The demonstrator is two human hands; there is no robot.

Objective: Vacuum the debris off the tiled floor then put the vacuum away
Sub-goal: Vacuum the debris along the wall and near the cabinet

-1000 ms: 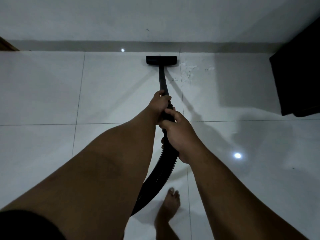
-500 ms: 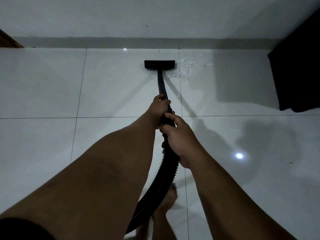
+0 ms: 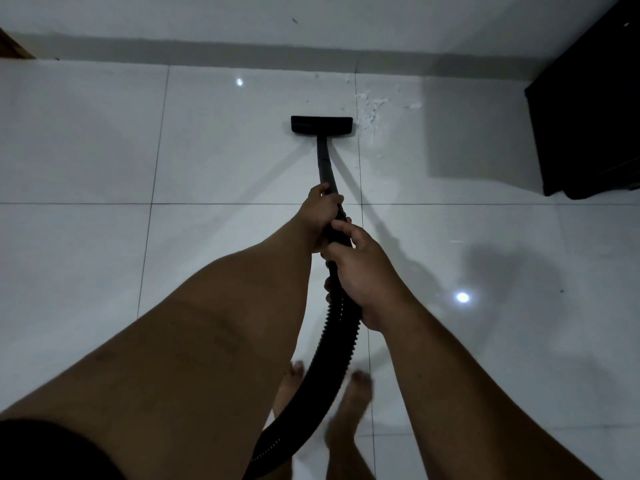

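Black vacuum wand [image 3: 325,168] is gripped by the left hand [image 3: 320,216] and right hand [image 3: 363,271]. Its floor head [image 3: 322,125] sits past them on white tiles [image 3: 86,150], beside white crumbs [image 3: 372,109].

Open floor [image 3: 86,168] lies left of the grip; ahead the wall [image 3: 207,15] blocks, a dark cabinet [image 3: 588,109] far right

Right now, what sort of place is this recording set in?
Probably a room in a home. Large glossy white floor tiles meet a plain wall, dark furniture stands in the corner, and a barefoot person runs a vacuum head beside white debris.
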